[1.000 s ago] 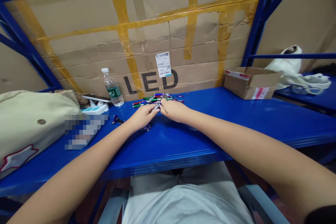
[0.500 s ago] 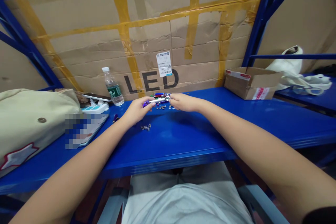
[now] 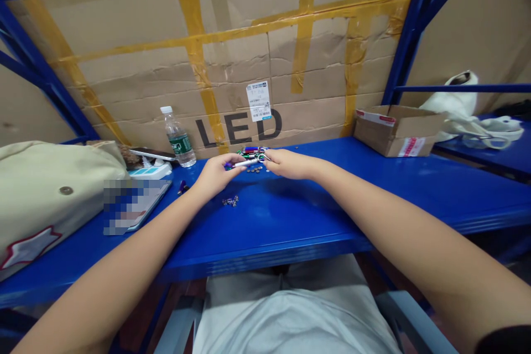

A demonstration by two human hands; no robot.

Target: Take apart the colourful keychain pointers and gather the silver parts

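My left hand [image 3: 216, 173] is closed around a slim purple-and-silver tube [image 3: 246, 163], which points to the right. Its right end meets a small metal ring [image 3: 261, 158] pinched in the fingers of my right hand [image 3: 289, 164]. Just behind lies a bundle of slim red, blue and green metallic tubes [image 3: 254, 150]. Several small round discs [image 3: 254, 170] are scattered on the table below the held tube. Nearer to me sits a small pile of shiny metal pieces [image 3: 230, 201], too small to name.
On the blue table [image 3: 282, 215] stand a water bottle [image 3: 181, 141] and an open cardboard box [image 3: 394, 130]. To the left are a cream bag [image 3: 58, 188], a white power strip [image 3: 150, 170], a flat tablet-like item [image 3: 145, 204] and a dark purple tube [image 3: 182, 187]. Taped cardboard [image 3: 257, 61] rises behind.
Both hands have shifted slightly, the right one a little to the left. The tube sits slightly lower, and both hands keep their grip.
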